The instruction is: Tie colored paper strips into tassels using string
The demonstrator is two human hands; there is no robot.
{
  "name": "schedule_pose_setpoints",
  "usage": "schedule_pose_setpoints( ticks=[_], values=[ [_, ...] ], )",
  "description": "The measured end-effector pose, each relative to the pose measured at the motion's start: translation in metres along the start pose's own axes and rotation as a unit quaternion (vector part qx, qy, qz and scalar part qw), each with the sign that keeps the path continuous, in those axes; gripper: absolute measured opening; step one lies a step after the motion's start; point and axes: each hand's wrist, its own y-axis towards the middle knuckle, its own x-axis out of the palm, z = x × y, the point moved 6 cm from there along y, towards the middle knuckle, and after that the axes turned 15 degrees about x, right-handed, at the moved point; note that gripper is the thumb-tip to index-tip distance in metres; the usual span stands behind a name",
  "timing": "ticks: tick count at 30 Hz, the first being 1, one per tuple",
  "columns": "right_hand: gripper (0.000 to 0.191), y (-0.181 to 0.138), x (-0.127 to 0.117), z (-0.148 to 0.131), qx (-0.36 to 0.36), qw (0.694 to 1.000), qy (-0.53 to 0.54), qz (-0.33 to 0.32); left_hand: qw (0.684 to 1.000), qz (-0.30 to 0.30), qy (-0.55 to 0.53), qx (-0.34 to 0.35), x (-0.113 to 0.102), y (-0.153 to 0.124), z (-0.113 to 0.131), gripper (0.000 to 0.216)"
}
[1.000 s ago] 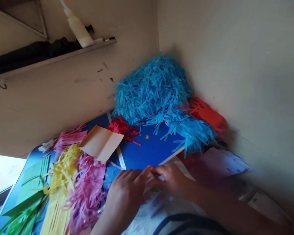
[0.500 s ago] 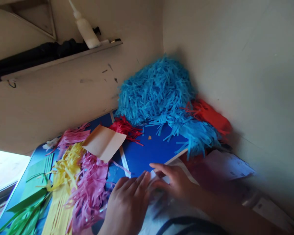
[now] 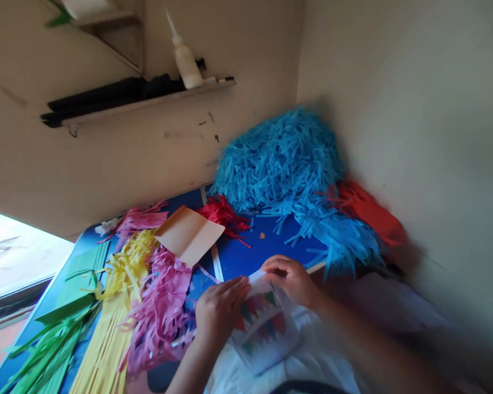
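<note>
Between my hands is a see-through plastic packet [image 3: 267,328] with coloured triangles showing on it, held above white cloth on my lap. My left hand [image 3: 219,309] grips its upper left edge, fingers closed together. At the upper right edge my right hand [image 3: 291,280] pinches it, thumb and fingers curled. The exact fingertip contact is partly hidden. Just beyond lies the blue table [image 3: 244,257]. Pink-purple fringed paper [image 3: 160,312] is close to my left hand, and a blue fringed paper strip [image 3: 347,243] lies beyond my right hand.
A large blue fringed paper heap [image 3: 279,158] fills the corner, with red-orange paper [image 3: 373,213] beside it. A tan folded sheet [image 3: 191,236] lies near yellow fringe [image 3: 127,265] and green paper [image 3: 82,273]. A glue bottle [image 3: 187,65] stands on the wall shelf [image 3: 148,101].
The view has shifted, so the table and wall sit further right and the shelf lower. The packet's coloured triangles now show between my hands; my right fingers have closed onto its top edge.
</note>
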Motion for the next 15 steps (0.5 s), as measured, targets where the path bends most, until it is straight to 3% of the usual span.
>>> schedule_pose_setpoints(
  ticks=[3,5,8,11,15],
  values=[
    [0.021,0.013,0.001,0.010,0.050,0.999,0.006,-0.021,0.997,0.009,-0.063,-0.034,0.006,0.001,-0.015,0.020],
    [0.022,0.015,0.000,0.013,0.071,0.997,0.011,-0.034,0.992,0.014,-0.088,-0.094,0.007,-0.006,-0.034,0.029],
    [0.033,0.011,0.000,0.016,0.089,0.995,0.012,-0.048,0.980,-0.015,-0.002,-0.198,0.008,-0.028,-0.075,0.035],
    [0.046,0.009,-0.003,0.022,0.103,0.994,0.036,-0.029,0.962,-0.053,0.100,-0.249,0.006,-0.043,-0.117,0.027],
    [0.047,0.011,-0.006,0.026,0.120,0.989,0.080,0.018,0.937,-0.081,0.167,-0.297,-0.006,-0.037,-0.179,0.029]
  ],
)
